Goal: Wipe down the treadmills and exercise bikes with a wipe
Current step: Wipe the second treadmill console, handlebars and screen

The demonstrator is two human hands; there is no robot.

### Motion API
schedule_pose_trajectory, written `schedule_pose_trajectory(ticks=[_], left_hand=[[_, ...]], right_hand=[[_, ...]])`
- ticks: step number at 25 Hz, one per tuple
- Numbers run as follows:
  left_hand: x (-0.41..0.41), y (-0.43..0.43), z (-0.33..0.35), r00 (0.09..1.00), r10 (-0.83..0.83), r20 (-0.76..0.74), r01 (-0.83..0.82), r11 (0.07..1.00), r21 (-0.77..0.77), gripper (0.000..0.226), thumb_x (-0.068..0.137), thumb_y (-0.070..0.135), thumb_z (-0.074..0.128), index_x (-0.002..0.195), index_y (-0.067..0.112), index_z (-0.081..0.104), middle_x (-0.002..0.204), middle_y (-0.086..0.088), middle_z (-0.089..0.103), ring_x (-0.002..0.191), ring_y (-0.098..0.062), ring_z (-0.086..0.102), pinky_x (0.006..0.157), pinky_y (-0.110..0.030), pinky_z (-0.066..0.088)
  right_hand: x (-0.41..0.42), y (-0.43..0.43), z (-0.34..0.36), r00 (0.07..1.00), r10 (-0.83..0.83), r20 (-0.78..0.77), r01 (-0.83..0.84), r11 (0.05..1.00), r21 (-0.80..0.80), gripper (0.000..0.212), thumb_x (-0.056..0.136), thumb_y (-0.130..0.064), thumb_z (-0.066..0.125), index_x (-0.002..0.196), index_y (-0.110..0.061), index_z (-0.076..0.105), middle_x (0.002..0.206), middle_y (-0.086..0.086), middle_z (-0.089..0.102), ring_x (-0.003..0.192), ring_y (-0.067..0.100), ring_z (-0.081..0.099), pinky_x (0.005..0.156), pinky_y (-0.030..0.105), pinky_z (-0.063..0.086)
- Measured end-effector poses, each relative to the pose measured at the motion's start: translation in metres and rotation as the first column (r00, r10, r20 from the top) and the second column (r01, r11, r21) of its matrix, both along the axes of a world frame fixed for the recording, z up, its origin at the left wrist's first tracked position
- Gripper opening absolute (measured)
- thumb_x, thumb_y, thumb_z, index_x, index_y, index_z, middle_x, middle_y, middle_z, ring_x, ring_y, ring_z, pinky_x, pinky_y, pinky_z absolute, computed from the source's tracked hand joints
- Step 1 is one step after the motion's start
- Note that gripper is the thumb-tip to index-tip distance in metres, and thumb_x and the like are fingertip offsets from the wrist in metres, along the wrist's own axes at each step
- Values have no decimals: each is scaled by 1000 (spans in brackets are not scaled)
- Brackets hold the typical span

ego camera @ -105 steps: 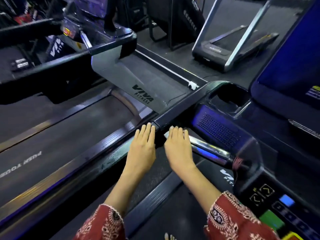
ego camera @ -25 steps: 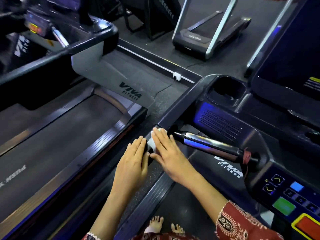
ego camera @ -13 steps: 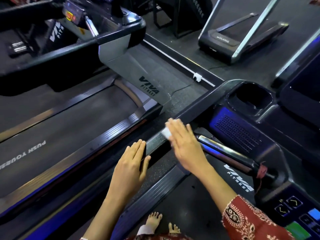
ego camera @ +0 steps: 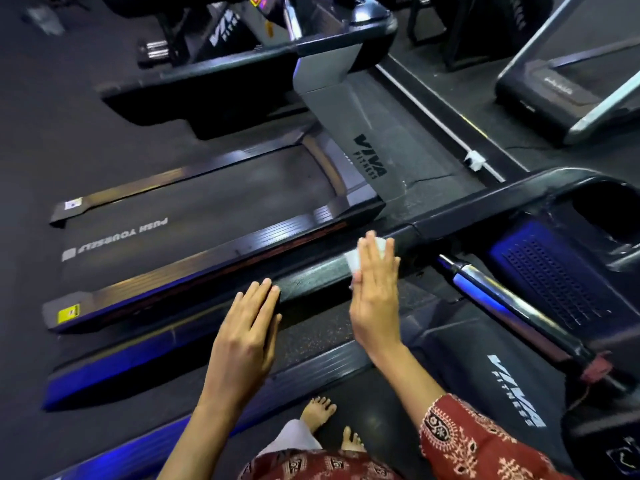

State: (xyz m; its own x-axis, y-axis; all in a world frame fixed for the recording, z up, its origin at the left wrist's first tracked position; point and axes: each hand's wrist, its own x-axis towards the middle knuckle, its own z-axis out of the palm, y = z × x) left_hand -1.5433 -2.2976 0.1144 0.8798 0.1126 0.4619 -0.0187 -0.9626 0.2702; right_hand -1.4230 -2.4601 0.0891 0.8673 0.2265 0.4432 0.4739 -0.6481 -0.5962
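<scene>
One wipe point(ego camera: 352, 261) is pressed onto the handrail point(ego camera: 311, 280) by the flat right hand point(ego camera: 375, 306), the empty left hand point(ego camera: 242, 341) laid flat; "VIVA FITNESS" is read twice.

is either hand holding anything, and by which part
Nothing is gripped. The right hand presses a small white wipe onto the black treadmill handrail, straight fingers across its middle; the left hand rests empty on that handrail.

We see a black handrail point(ego camera: 311, 280) with a fine-grained, faintly shiny skin. On it lies a soft white wipe point(ego camera: 352, 260), perhaps paper. There's a mirror-bright metal grip bar point(ego camera: 485, 285), glossy black plastic on the console point(ego camera: 519, 192), and a matt, rough belt point(ego camera: 225, 202) alongside.
</scene>
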Motion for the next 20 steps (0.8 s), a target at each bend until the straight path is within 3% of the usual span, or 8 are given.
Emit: schedule_pose_trajectory(ticks=[3, 6, 11, 13, 16, 18, 20], left_hand=[[-12, 5, -3, 1000, 26, 11, -27, 999, 19, 40, 92, 12, 43, 126, -5, 56, 134, -20, 53, 127, -29, 45, 112, -37, 28], [-23, 8, -6, 999, 49, 8, -50, 998, 34, 41, 91, 9, 45, 128, -5, 54, 136, -19, 51, 129, -30, 44, 112, -39, 29], [-32, 6, -4, 997, 82, -3, -82, 996, 35, 41, 92, 11, 43, 129, -5, 54, 137, -18, 51, 130, -29, 42, 112, -39, 29], [-30, 5, -4, 996, 91, -10, -90, 996, 21, 42, 91, 12, 44, 128, -6, 54, 136, -19, 51, 130, -28, 41, 113, -38, 27], [-29, 5, -1, 996, 87, -24, -87, 996, -9, 43, 90, 13, 44, 127, -7, 55, 135, -20, 52, 129, -27, 41, 113, -35, 25], [-25, 5, 2, 996, 80, -38, -80, 997, -17, 43, 92, 16, 43, 127, -6, 55, 135, -20, 52, 129, -27, 41, 113, -36, 26], [-15, 2, 4, 994, 82, -67, -84, 996, -28, 44, 93, 20, 42, 127, -5, 56, 135, -20, 52, 128, -27, 43, 113, -36, 24]], right_hand=[[-39, 31, -10, 930, 311, 194, -271, 940, -206, 50, 95, -10, 39, 144, -7, 33, 153, 9, 31, 148, 20, 9, 120, 36, 4], [-27, 19, -13, 857, 403, 320, -266, 879, -395, 45, 99, -16, 40, 144, -11, 36, 150, 6, 39, 143, 20, 29, 119, 37, 11], [-19, 18, 0, 957, 178, 231, -110, 953, -283, 48, 104, -23, 23, 137, 1, 48, 143, 18, 46, 137, 33, 34, 119, 43, 10], [-41, 49, 9, 932, 321, 168, -258, 914, -312, 50, 103, -23, 21, 133, 2, 52, 139, 20, 50, 133, 37, 39, 118, 43, 13], [-42, 56, 20, 830, 532, 168, -433, 803, -410, 42, 99, -23, 37, 127, -2, 59, 132, 16, 58, 124, 34, 52, 111, 43, 28], [-15, 28, 22, 884, 426, 190, -309, 841, -445, 45, 96, -24, 36, 129, -2, 58, 132, 15, 57, 125, 33, 52, 110, 46, 27], [11, -9, 23, 977, 159, 141, -88, 907, -411, 48, 97, -23, 31, 132, 1, 54, 137, 19, 52, 132, 37, 44, 114, 46, 18]])
